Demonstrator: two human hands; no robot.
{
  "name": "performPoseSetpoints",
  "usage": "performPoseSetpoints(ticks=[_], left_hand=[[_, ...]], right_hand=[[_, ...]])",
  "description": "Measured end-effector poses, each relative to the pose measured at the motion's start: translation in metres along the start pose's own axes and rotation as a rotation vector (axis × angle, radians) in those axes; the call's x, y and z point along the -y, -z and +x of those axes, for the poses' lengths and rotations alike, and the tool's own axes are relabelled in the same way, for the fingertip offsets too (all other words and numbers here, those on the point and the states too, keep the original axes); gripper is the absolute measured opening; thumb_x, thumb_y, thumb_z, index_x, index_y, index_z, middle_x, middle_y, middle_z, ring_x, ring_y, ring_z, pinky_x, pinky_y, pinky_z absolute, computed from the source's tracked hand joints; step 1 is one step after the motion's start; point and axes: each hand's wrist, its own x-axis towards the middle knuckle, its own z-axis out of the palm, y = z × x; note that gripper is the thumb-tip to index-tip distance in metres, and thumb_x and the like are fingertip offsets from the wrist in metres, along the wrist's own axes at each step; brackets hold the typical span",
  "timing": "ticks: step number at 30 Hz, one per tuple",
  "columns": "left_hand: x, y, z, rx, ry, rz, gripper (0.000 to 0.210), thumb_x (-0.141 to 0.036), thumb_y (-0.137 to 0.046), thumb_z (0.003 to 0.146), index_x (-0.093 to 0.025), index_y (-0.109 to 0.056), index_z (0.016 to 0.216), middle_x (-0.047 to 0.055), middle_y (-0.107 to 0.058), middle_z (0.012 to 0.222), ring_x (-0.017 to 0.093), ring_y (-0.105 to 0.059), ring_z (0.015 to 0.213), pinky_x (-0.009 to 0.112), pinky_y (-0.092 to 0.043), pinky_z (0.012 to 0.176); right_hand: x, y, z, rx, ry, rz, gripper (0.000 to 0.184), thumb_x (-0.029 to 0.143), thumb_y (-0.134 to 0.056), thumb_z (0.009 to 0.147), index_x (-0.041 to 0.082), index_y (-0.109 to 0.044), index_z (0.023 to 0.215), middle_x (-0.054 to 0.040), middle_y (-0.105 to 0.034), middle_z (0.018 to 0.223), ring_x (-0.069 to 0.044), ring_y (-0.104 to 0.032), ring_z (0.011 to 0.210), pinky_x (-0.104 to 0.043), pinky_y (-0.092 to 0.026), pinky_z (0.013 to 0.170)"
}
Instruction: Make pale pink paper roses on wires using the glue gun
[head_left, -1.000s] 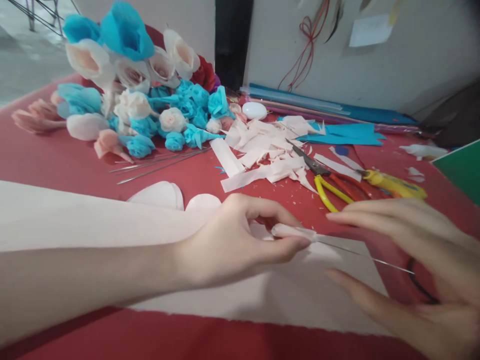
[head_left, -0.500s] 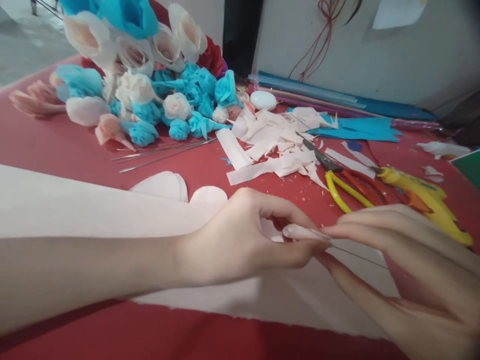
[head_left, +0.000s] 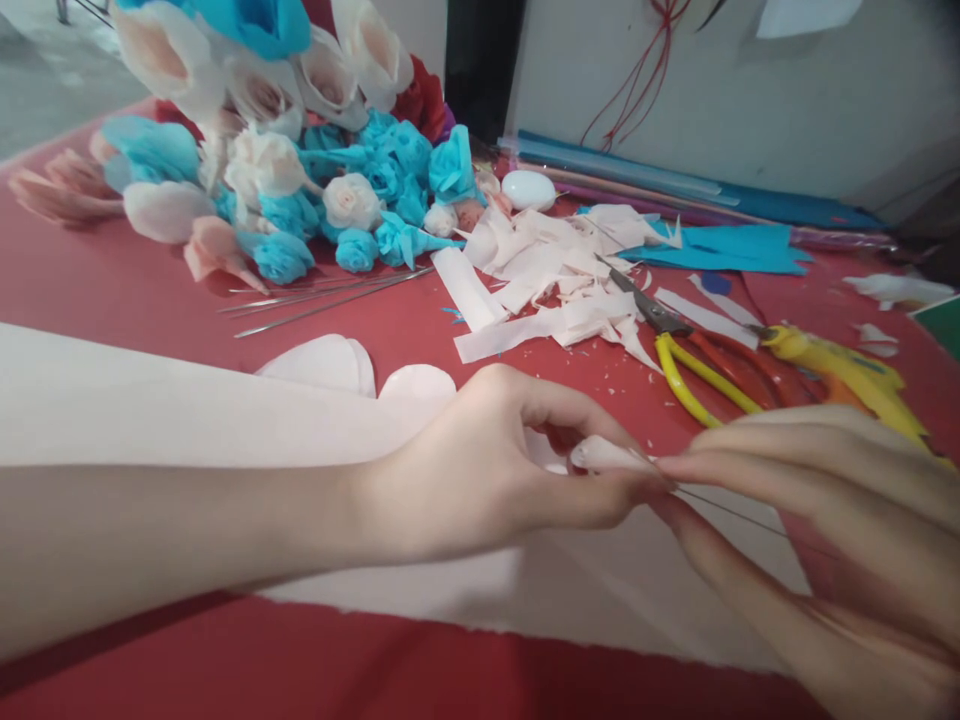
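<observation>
My left hand [head_left: 487,475] is closed, thumb and forefinger pinching a small rolled pale-pink paper flower bud [head_left: 607,455]. A thin wire stem [head_left: 739,513] runs from the bud's base towards the right. At that base my right hand [head_left: 840,510] is closed too, thumb and forefinger meeting the left fingertips; the pinched part is hidden. Both hands are over a large pale sheet of paper [head_left: 172,415]. Rounded paper petals [head_left: 319,368] lie just behind the sheet, one petal [head_left: 417,383] close to my left wrist.
Blue, white and pink paper flowers [head_left: 262,165] are heaped at the back left, near several metal wires [head_left: 322,297]. Pale paper scraps [head_left: 555,260], scissors [head_left: 664,330] and a yellow glue gun [head_left: 840,362] lie behind my hands on the red table [head_left: 360,660].
Both hands and the bud sit slightly further right in view, still pinched together. The camera view has shifted a little; the grip looks the same.
</observation>
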Motion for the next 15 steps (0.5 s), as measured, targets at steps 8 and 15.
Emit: performPoseSetpoints(ticks=[8, 15], left_hand=[[0.0009, -0.0003, 0.0, 0.016, 0.001, -0.014, 0.017, -0.033, -0.062, 0.079, -0.019, -0.072, 0.077, -0.004, -0.073, 0.073, 0.009, -0.066, 0.068, 0.011, -0.05, 0.059], [-0.0009, -0.0003, 0.0014, 0.016, -0.013, -0.106, 0.011, -0.023, -0.064, 0.077, -0.016, -0.069, 0.084, -0.002, -0.072, 0.078, 0.009, -0.064, 0.071, 0.013, -0.05, 0.064]], right_hand=[[-0.0068, 0.0078, -0.0069, 0.042, 0.101, -0.088, 0.02, 0.025, -0.059, 0.087, 0.026, -0.058, 0.106, -0.0007, -0.064, 0.094, -0.021, -0.06, 0.088, -0.039, -0.044, 0.082], [-0.0108, 0.0092, -0.0115, 0.124, 0.131, -0.157, 0.029, 0.027, -0.048, 0.092, 0.032, -0.054, 0.12, -0.0017, -0.063, 0.103, -0.027, -0.058, 0.093, -0.049, -0.04, 0.086]])
